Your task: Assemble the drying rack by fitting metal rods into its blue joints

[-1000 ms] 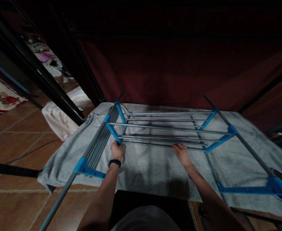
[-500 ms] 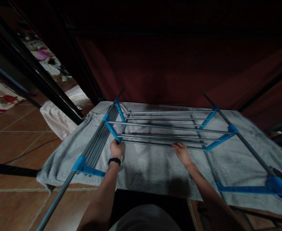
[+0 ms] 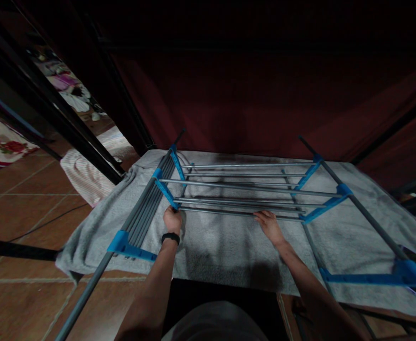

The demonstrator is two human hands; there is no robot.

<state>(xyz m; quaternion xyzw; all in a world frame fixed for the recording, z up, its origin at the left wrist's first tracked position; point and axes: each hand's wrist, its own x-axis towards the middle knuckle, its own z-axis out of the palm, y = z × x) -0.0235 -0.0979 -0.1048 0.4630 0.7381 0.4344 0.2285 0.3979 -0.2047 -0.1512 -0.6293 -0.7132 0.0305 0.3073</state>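
A folding drying rack (image 3: 243, 189) of grey metal rods and blue plastic joints lies over a grey towel (image 3: 225, 246). My left hand (image 3: 172, 219), with a black band on the wrist, grips the near rod at its left blue joint. Further right, my right hand (image 3: 269, 224) holds the same near rod, fingers curled over it. A folded bundle of grey rods (image 3: 142, 213) runs down the rack's left side to a blue end piece (image 3: 122, 244).
The towel rests on a low surface above a brown tiled floor (image 3: 23, 208). A striped cloth (image 3: 87, 175) lies on the floor to the left. A dark red curtain (image 3: 265, 99) hangs behind. Black poles (image 3: 51, 109) slant across the left.
Nearly nothing differs: the view has shifted slightly and both hands stay on the near rod.
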